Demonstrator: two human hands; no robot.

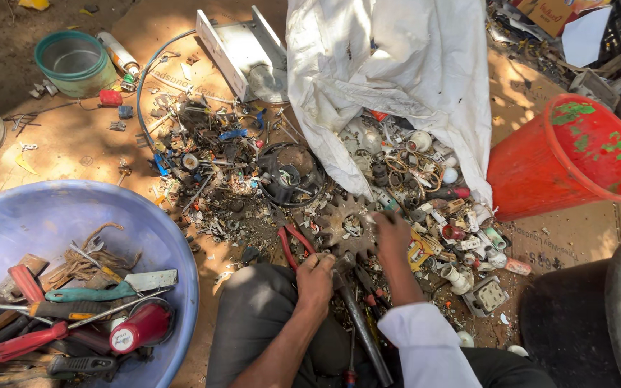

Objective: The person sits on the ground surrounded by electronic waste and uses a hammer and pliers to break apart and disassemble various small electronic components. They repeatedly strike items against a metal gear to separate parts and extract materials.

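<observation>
Two hands work at the cardboard sheet's (95,144) near edge. The left hand (315,276) is clenched round a dark metal tool handle (357,323); the right hand (391,231) has fingers curled on the rusty gear (344,224). The gear's teeth could nick the fingers if the tool slips, I judge.

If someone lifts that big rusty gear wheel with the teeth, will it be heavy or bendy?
The rusty toothed metal gear wheel looks thick and solid, so it is probably heavy for its size and stiff, not bendy. It lies flat among scrap, so it likely won't roll. Its rough rust should grip well, though the teeth might poke fingers.
</observation>
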